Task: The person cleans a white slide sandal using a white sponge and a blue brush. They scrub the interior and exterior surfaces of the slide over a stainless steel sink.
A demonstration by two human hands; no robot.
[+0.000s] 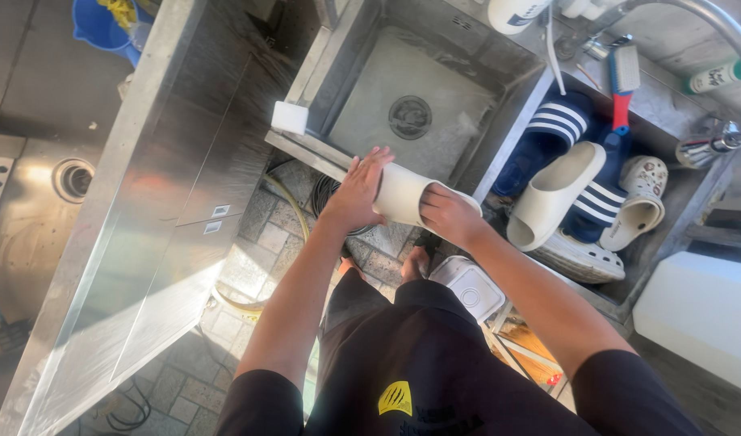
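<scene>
One cream slide [403, 194], smooth and thick-soled, sits over the sink's [362, 60] near rim: your right hand [449, 215] clasps it, left hand [359, 192] flat against it. Right basin: one cream slide [552, 194], two striped.

Blue striped slides [558, 129] beside a scrub brush [623, 81].
</scene>
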